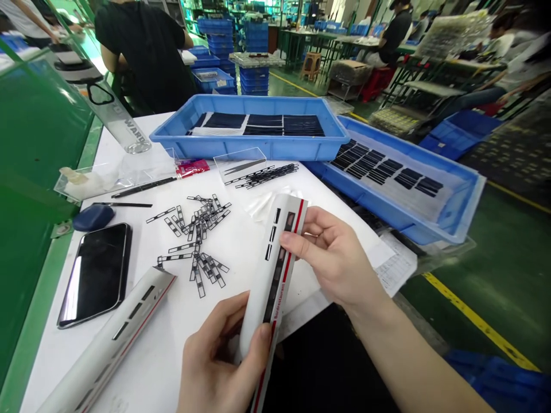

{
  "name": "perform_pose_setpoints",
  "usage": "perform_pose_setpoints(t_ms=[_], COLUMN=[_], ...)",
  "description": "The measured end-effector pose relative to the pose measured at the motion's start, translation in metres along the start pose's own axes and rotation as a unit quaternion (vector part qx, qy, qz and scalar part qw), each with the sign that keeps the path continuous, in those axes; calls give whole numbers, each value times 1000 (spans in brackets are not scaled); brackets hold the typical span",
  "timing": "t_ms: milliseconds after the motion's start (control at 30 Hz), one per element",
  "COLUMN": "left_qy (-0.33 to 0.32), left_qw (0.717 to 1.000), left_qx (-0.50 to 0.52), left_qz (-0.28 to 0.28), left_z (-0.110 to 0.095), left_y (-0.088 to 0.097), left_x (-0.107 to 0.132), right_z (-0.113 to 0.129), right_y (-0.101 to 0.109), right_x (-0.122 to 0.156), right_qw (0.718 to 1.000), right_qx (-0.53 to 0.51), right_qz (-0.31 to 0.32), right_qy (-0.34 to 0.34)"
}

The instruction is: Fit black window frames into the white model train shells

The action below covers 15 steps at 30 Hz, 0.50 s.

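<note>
Noted: my left hand (219, 355) and right hand (333, 252) have their fingers closed around the white model-train shell (260, 287), held over the white table (142, 355); a slip in this light grip could drop it onto the loose black window strips (198, 241), bending them.

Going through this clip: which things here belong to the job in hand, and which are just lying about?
Job in hand:
left hand
right hand
white red-striped tube, held by both
second such tube
loose black strips
blue tray of black sheets

Lying about, it seems:
smartphone
pink packet
blue pouch
</note>
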<state>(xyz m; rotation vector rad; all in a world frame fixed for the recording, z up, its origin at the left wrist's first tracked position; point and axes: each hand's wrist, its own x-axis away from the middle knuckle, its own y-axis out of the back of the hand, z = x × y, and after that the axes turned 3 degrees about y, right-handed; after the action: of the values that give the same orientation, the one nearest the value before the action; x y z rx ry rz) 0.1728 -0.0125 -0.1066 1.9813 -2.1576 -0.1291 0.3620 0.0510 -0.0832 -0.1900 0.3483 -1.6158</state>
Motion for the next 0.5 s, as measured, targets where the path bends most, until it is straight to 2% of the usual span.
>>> perform_pose_setpoints(t_ms=[333, 500], left_qy=[11, -6], left_qw=[1000, 999], left_qx=[-13, -24], left_qz=[-24, -42], left_z=[4, 7], left_y=[-3, -4], left_x=[2, 3], right_z=[-2, -2], right_y=[3, 2], right_x=[-16, -19], right_qw=[998, 996], right_qx=[-49, -62], right_qz=[-35, -59], right_qy=[-24, -19])
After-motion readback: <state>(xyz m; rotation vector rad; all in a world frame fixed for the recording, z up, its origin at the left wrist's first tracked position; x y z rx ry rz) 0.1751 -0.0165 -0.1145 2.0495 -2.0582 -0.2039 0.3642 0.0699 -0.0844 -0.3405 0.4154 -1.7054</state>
